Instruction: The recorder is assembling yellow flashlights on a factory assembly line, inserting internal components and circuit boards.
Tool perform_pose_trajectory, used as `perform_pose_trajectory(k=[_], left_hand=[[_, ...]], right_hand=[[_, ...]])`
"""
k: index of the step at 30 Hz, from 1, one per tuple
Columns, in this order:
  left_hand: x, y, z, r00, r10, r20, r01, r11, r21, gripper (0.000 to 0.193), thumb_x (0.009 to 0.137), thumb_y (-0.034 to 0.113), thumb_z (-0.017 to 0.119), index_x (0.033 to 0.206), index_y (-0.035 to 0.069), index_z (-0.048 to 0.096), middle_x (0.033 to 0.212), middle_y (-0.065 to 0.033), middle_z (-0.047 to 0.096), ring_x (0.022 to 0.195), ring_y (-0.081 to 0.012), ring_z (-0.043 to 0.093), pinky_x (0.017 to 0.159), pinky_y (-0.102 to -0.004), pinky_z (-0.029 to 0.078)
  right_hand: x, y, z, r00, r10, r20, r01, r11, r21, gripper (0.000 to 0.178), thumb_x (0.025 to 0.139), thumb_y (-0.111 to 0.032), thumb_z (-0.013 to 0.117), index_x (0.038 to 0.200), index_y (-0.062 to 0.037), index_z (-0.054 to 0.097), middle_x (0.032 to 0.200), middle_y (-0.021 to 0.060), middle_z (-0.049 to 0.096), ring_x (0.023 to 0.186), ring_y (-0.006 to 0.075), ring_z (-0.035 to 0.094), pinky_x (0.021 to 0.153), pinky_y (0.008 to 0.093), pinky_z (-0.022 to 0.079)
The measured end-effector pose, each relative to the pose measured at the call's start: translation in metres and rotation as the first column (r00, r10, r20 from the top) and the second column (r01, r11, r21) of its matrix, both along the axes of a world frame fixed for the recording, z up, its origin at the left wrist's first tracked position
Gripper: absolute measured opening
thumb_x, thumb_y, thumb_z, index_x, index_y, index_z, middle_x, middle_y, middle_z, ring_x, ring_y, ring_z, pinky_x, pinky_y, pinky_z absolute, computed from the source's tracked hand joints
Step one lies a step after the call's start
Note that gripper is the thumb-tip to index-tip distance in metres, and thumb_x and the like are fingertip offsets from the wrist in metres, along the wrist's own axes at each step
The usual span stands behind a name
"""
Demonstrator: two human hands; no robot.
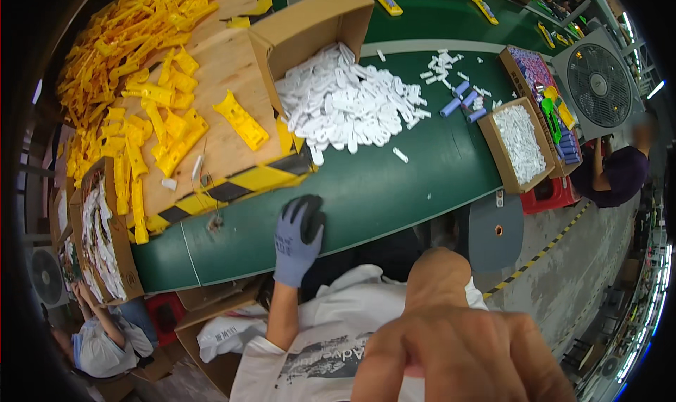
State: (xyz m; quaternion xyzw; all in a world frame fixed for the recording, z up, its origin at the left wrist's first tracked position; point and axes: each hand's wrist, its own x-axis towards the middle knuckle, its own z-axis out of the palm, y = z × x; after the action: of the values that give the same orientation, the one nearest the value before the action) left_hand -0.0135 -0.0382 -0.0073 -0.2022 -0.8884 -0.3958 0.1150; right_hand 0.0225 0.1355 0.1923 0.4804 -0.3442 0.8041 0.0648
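Observation:
My left hand point(298, 234), in a grey glove with black palm and fingers, rests at the near edge of the green worktable point(394, 183). Its fingers bend loosely with the thumb apart, and nothing shows in them. Bare and very close to the camera, my right hand point(465, 349) rises over my white shirt. Its fingertips run out of the picture, so whether it holds anything is hidden. Beyond the left hand lies a heap of small white plastic pieces point(345, 95), spilling from a tipped cardboard box point(313, 23). A yellow plastic shell point(241, 120) lies left of them.
Many yellow shells point(134, 39) cover a wooden board with a striped edge point(232, 185). To the right are purple cylindrical cells point(462, 100), a box of small white parts point(521, 145) and a fan point(598, 85). Other people sit at left point(105, 342) and right point(620, 169).

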Motion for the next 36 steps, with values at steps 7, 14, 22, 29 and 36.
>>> perform_pose_trajectory(k=[7,14,22,29,36], left_hand=[[-0.024,-0.045,0.022,0.949,0.259,-0.178,-0.268,0.963,-0.028,0.036,0.078,-0.003,0.059,0.113,0.003,0.061,0.111,-0.0184,0.062,0.102,-0.0388,0.058,0.089,-0.0429,0.046],[-0.160,-0.071,0.055,0.933,0.097,-0.347,-0.293,0.765,-0.574,0.067,0.072,-0.005,0.058,0.134,0.020,0.049,0.132,-0.0125,0.052,0.119,-0.0336,0.050,0.098,-0.0398,0.043],[-0.194,-0.082,0.053,0.964,-0.227,-0.140,0.023,0.595,-0.803,0.031,0.077,0.005,0.056,0.107,0.011,0.064,0.112,-0.0116,0.063,0.115,-0.0285,0.052,0.102,-0.0392,0.038],[-0.166,-0.099,0.041,0.982,-0.081,0.171,0.148,0.895,-0.421,0.025,0.084,0.015,0.061,0.106,0.005,0.065,0.110,-0.0153,0.064,0.104,-0.0318,0.059,0.094,-0.0356,0.045],[-0.056,-0.036,0.016,0.994,-0.041,-0.100,0.009,0.953,-0.304,0.026,0.078,0.014,0.069,0.104,0.009,0.065,0.115,-0.0126,0.060,0.109,-0.0337,0.054,0.096,-0.0400,0.043]], right_hand=[[0.089,0.061,0.007,0.990,0.039,0.135,-0.054,0.992,0.111,0.026,0.092,-0.029,0.055,0.103,-0.0057,0.061,0.099,0.0150,0.066,0.086,0.0345,0.061,0.066,0.0423,0.050],[0.057,0.064,-0.001,0.994,0.105,0.039,-0.111,0.965,0.239,0.019,0.090,-0.023,0.057,0.097,-0.0063,0.062,0.098,0.0113,0.067,0.085,0.0280,0.061,0.065,0.0361,0.049],[0.110,0.154,-0.007,0.999,0.030,0.022,-0.037,0.901,0.433,0.011,0.088,-0.016,0.058,0.090,-0.0070,0.064,0.097,0.0071,0.068,0.083,0.0205,0.062,0.063,0.0290,0.048],[0.076,0.128,0.003,0.967,-0.023,0.253,-0.128,0.816,0.563,0.007,0.086,-0.010,0.060,0.084,-0.0076,0.066,0.096,0.0034,0.069,0.081,0.0139,0.062,0.062,0.0227,0.047],[-0.005,0.101,-0.106,0.665,-0.705,0.245,0.538,0.680,0.497,0.030,0.099,-0.019,0.046,0.105,0.0037,0.064,0.101,0.0197,0.067,0.091,0.0261,0.067,0.080,0.0361,0.052]])
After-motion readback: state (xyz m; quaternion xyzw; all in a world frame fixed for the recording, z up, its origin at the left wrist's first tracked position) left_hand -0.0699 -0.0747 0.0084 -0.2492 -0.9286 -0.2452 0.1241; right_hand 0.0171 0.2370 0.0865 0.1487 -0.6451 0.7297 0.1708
